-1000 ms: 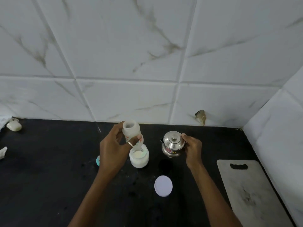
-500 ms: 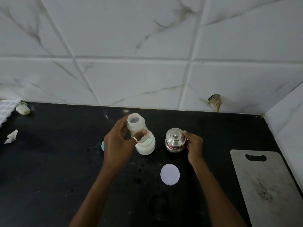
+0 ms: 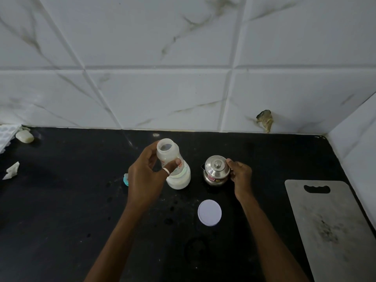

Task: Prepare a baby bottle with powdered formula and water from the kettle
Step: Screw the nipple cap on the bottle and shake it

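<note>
My left hand [image 3: 145, 180] grips a translucent baby bottle [image 3: 167, 154] with no cap, tilted, its open mouth toward the wall. Right behind the bottle's base stands an open white jar of formula powder [image 3: 180, 180]. To the right sits a small steel kettle [image 3: 216, 169] with its lid on. My right hand [image 3: 240, 176] holds the kettle by its right side, where the handle is hidden under the fingers. The jar's round white lid [image 3: 209, 212] lies flat on the black counter [image 3: 61, 210] in front.
A teal bottle part [image 3: 126, 179] peeks out left of my left hand. A grey cutting board [image 3: 329, 226] lies at the right edge. A soap bar [image 3: 24, 136], a white tray [image 3: 6, 136] and a crumpled paper scrap [image 3: 11, 170] sit far left. Tiled walls close the back and right.
The view has tilted downward, so everything sits higher in frame. My left hand has tipped the bottle a little further; the right hand stays on the kettle.
</note>
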